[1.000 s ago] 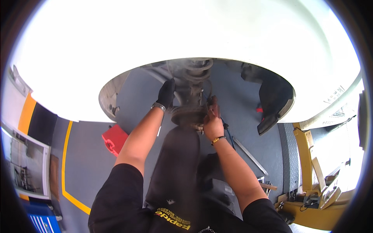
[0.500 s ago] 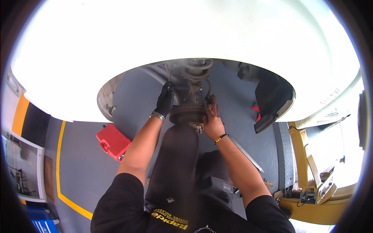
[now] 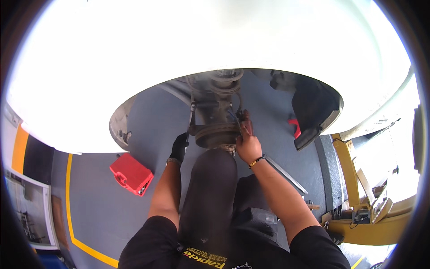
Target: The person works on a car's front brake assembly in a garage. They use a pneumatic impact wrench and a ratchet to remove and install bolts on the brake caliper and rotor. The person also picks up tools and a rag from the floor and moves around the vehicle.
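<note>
Under the white wheel arch [image 3: 112,67], the brake disc [image 3: 218,134] sits between both hands. Gloved left hand [image 3: 179,147] has its fingers curled around a thin tool [image 3: 190,121]; right hand [image 3: 247,145] pinches the caliper [image 3: 245,122] beside the disc. Slipping there could trap fingers.

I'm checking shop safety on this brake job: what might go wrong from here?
The right hand is bare and pressed against the rusty brake disc and the caliper; a slip may cut or pinch the fingers. Only the left hand is gloved. The person's knee sits right under the hub, so a loosened part might drop onto it. The car body hangs close overhead, so rising carelessly risks a head bump.
</note>
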### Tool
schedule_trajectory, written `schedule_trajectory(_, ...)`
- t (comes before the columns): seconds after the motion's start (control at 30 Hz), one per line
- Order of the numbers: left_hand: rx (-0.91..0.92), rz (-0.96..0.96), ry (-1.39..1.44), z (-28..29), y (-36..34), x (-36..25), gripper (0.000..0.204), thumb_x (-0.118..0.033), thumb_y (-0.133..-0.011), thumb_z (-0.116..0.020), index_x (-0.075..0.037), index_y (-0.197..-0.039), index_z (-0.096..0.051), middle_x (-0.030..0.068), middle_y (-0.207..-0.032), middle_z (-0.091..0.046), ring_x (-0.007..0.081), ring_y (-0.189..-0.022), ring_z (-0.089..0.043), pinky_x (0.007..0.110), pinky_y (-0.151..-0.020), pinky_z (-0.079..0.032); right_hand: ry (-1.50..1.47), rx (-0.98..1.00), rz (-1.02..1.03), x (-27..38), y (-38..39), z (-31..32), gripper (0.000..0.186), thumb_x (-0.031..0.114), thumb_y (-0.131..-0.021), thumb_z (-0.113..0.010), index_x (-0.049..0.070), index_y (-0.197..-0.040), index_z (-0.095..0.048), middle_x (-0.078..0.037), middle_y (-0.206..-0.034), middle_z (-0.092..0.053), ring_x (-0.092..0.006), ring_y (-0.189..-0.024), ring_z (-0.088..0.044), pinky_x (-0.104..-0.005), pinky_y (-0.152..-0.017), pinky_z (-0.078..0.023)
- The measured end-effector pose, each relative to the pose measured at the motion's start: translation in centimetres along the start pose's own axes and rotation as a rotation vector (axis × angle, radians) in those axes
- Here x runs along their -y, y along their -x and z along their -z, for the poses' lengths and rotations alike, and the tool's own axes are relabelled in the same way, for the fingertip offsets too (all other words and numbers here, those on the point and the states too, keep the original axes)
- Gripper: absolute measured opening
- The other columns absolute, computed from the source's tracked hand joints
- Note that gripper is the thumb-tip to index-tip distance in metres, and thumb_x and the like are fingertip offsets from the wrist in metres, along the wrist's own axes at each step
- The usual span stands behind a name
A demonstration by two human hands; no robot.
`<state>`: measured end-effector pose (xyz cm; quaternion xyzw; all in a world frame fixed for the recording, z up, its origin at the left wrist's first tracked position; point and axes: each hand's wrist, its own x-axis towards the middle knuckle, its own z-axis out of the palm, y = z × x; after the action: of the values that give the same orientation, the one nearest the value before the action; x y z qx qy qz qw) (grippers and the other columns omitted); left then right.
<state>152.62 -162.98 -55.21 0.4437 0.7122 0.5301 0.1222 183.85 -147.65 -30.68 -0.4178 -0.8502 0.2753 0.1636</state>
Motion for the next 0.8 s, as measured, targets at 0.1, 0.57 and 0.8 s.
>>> schedule_trajectory(0.1, -0.101, 0.094, 0.105, -1.6, 1.7, 4.0, 0.050, -0.011, -0.091, -0.069, -0.005, -0.137, -0.052, 0.0147, -0.123, -0.063, 0.0239, -0.113, -0.062, 0.037, -0.096, -0.051, -0.019, -0.206, 0.237, -1.4, -0.8, -2.2, 0.055, 0.017, -0.087, -0.056, 0.006, -0.141, -0.050, -0.023, -0.149, -0.044, -0.0463, -0.101, -0.065, -0.0517, -0.088, -0.055)
schedule_trajectory(0.57, -0.032, 0.020, -0.472, -0.2, 5.4, 4.6, 0.036, -0.036, -0.090, -0.070, -0.002, -0.080, -0.066, 0.0111, -0.060, -0.058, 0.0249, -0.053, -0.059, 0.042, -0.053, -0.045, -0.022, -0.184, 0.140, -1.6, -0.2, -2.3, 0.059, 0.015, -0.087, -0.058, 0.012, -0.144, -0.045, -0.021, -0.150, -0.044, -0.0445, -0.103, -0.065, -0.0529, -0.086, -0.055)
schedule_trajectory(0.8, 0.069, 0.233, -0.534, -2.2, 5.7, 2.3, 0.030, -0.034, -0.098, -0.055, -0.010, -0.085, -0.068, 0.0201, -0.070, -0.064, 0.0433, -0.069, -0.064, 0.051, -0.057, -0.048, 0.002, -0.168, 0.085, -1.3, 0.0, -0.9, 0.054, 0.009, -0.086, -0.055, 0.008, -0.140, -0.048, -0.019, -0.153, -0.039, -0.0447, -0.110, -0.062, -0.0528, -0.087, -0.056)
